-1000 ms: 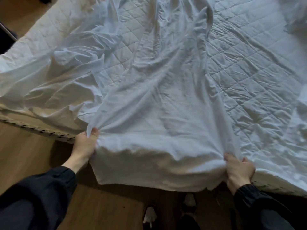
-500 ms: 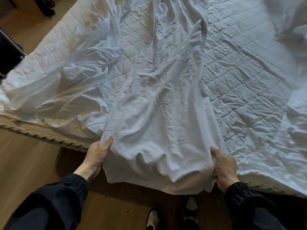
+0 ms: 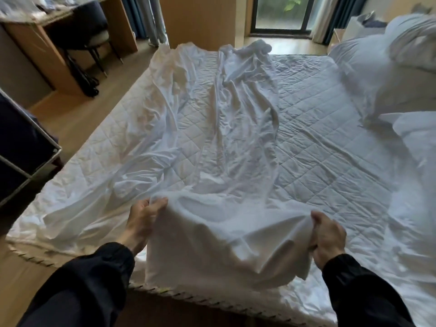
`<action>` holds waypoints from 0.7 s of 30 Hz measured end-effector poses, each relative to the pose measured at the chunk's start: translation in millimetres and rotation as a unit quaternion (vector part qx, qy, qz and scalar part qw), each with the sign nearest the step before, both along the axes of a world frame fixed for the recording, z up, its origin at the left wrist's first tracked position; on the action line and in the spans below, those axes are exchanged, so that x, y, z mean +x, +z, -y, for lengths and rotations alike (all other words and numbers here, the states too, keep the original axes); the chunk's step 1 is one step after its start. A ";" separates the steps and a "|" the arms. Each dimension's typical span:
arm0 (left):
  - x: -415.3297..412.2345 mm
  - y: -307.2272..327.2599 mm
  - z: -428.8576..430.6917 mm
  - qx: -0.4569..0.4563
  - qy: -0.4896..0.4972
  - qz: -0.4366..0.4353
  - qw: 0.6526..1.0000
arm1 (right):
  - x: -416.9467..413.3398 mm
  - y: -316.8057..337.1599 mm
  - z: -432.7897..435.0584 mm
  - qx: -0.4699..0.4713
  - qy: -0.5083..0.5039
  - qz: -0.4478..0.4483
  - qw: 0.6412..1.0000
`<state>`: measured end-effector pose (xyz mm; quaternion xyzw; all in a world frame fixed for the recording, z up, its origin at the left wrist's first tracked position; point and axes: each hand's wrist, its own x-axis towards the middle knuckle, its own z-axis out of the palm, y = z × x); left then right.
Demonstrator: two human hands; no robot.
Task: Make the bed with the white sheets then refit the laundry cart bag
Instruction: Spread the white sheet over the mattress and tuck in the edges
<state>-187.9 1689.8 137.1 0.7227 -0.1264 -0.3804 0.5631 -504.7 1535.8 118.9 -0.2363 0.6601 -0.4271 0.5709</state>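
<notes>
i see my left hand (image 3: 144, 220) and right hand (image 3: 326, 234) each gripping the near edge of the white sheet (image 3: 226, 161), lifted low-centre, the rest trailing rumpled up the quilted mattress (image 3: 318, 147).

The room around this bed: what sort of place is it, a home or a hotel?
Probably a hotel guest room being cleaned: a wide bed with a white sheet and piled white pillows, a desk with a chair, and a metal-framed laundry cart at the left edge.
</notes>
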 end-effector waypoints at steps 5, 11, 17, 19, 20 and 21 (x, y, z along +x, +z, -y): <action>28.4 20.7 69.8 -0.029 0.022 0.016 0.999 | 13.4 20.1 65.7 -0.031 -0.020 0.006 0.999; 57.4 24.3 173.6 -0.021 -0.002 0.033 0.999 | 45.4 28.1 155.7 -0.052 0.029 0.010 0.998; 101.7 12.1 271.4 0.052 -0.035 0.103 0.993 | 79.0 13.7 241.6 -0.086 0.163 -0.116 0.976; 108.8 -7.8 290.0 0.163 -0.090 0.176 0.967 | 82.0 -3.9 252.9 -0.048 0.220 -0.211 0.951; 106.8 -17.2 293.4 0.203 -0.140 0.212 0.946 | 83.8 -11.5 252.3 -0.043 0.258 -0.246 0.933; 102.5 -27.3 294.0 0.222 -0.193 0.239 0.925 | 85.5 -19.2 248.5 -0.046 0.300 -0.271 0.913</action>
